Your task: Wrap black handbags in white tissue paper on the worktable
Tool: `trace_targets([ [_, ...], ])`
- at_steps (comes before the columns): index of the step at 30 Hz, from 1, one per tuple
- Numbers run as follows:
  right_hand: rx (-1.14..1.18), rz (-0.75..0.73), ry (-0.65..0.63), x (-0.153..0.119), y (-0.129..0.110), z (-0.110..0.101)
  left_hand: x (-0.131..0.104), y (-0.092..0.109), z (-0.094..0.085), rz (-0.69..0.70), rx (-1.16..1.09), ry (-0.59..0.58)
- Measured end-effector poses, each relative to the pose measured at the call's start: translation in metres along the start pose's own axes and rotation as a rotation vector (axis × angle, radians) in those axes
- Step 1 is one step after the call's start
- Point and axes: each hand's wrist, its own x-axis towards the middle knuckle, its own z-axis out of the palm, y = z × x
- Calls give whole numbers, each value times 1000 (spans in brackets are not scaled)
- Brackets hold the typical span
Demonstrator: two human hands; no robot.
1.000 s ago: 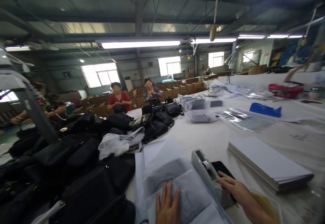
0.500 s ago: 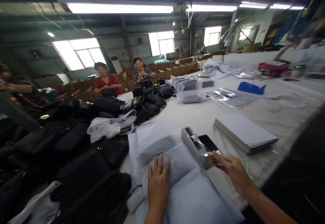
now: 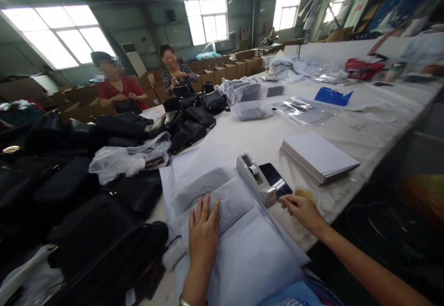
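My left hand (image 3: pixel 204 227) lies flat, fingers stretched out, on white wrapping paper (image 3: pixel 256 246). The paper is folded over something whose shape I cannot make out. To its right stands a grey tape dispenser (image 3: pixel 255 181) with a roll in it. My right hand (image 3: pixel 301 209) pinches at the dispenser's near, cutting end, on the end of the tape; the clear tape itself barely shows. A dark phone (image 3: pixel 275 179) lies just behind the dispenser. Left of the paper, close to my left hand, is a black bag (image 3: pixel 100 241).
Black bags (image 3: pixel 121 128) are heaped along the left, with a crumpled plastic bag (image 3: pixel 121 160) on them. A stack of white boards (image 3: pixel 319 158), clear plastic sleeves (image 3: pixel 308 110) and a blue dispenser (image 3: pixel 333 96) lie on the right. Two people (image 3: pixel 120 88) work across the table.
The view has tipped down and turned slightly, so the scene sits higher and further left. My left hand stays flat on the paper; my right hand stays pinched at the dispenser's end.
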Motion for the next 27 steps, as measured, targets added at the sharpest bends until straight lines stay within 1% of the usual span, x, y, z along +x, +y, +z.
trace_targets([
  [1,-91,-84,-4,0,0,-9,0,0,0,3,-1,-1],
  [3,-280,-322,-28,0,-6,-29,0,0,0,6,-5,0],
  [6,-538,-695,-122,7,-30,-56,0,-1,0,2,-16,-2],
  [8,-648,-877,-208,18,-54,-64,0,-1,-1,2,-25,-3],
  [10,-701,-1021,-294,32,-80,-62,0,-1,-2,0,-31,1],
  [12,-706,-1124,-385,47,-108,-50,1,0,-3,-11,-30,1],
  [14,-670,-1188,-487,64,-133,-30,1,1,-4,-27,-35,3],
  [17,-567,-1226,-636,92,-165,9,2,2,-3,-60,-56,14],
  [20,-546,-1273,-735,123,-188,48,2,3,-2,-82,-54,3],
  [22,-638,-1302,-799,142,-201,70,1,3,-2,-85,-40,-10],
  [24,-777,-1294,-864,154,-212,87,1,3,-2,-79,-21,-11],
  [25,-847,-1282,-885,158,-217,93,0,3,-2,-73,-9,-4],
  [27,-956,-1265,-880,159,-225,100,-1,1,2,-57,23,21],
])
